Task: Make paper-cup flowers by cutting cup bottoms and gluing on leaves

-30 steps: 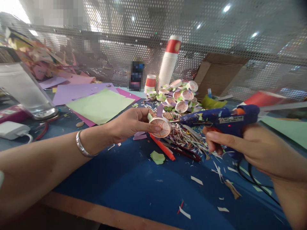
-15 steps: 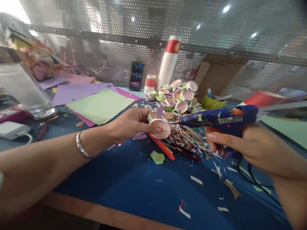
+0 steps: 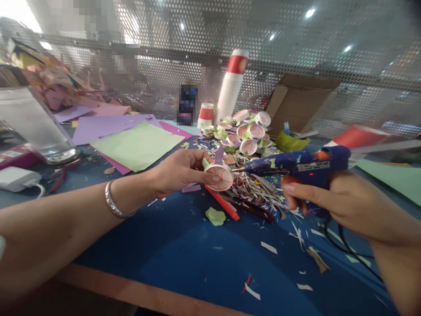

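Observation:
My left hand (image 3: 184, 172) pinches a small round paper-cup base (image 3: 224, 176) with orange lines drawn on it. A purple paper piece and a pale green one stick up from its rim. My right hand (image 3: 329, 193) is wrapped round a blue hot glue gun (image 3: 296, 163), a finger at its trigger and a small red light lit. The gun's metal nozzle is at the right rim of the base; whether it touches I cannot tell. Below the base lie an orange pen (image 3: 225, 204) and pale green paper cut-outs (image 3: 215, 216).
Similar decorated cup bases (image 3: 248, 131) are heaped behind, near a tall stack of paper cups (image 3: 232, 87). Paper shreds (image 3: 263, 191) litter the blue table (image 3: 184, 259). Coloured sheets (image 3: 141, 142) and a glass mug (image 3: 39, 127) are at left; cardboard (image 3: 301, 101) leans on the mesh.
The glue gun and my right hand have shifted very slightly left. The cup base has barely moved in my left hand.

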`<action>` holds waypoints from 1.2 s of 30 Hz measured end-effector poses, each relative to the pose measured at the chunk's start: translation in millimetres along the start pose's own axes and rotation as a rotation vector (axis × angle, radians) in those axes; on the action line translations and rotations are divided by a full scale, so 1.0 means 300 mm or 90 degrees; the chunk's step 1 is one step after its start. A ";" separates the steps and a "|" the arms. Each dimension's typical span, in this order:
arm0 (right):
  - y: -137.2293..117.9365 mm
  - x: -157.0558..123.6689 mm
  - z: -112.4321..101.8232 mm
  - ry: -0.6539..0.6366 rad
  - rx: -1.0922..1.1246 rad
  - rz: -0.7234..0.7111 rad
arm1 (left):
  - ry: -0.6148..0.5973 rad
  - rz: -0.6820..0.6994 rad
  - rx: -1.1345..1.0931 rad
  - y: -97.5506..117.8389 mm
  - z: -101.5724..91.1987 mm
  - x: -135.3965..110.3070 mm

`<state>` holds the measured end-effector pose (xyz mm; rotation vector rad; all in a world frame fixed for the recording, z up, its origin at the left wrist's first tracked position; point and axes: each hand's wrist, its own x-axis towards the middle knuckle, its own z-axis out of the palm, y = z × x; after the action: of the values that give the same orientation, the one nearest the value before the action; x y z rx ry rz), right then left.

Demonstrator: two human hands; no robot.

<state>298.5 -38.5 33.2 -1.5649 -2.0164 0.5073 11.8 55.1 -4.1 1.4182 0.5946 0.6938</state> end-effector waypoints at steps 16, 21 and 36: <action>-0.014 0.008 0.006 0.013 0.015 0.008 | 0.009 0.007 0.018 0.005 0.002 -0.006; -0.018 0.005 0.008 0.016 0.012 0.013 | -0.003 0.005 0.004 0.006 0.002 -0.007; -0.020 0.005 0.013 0.082 -0.055 0.080 | 0.144 0.278 0.384 0.011 -0.004 -0.025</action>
<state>291.3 -38.5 33.8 -1.7390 -1.8737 0.3602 5.4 50.4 -1.0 2.0823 0.7135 1.0884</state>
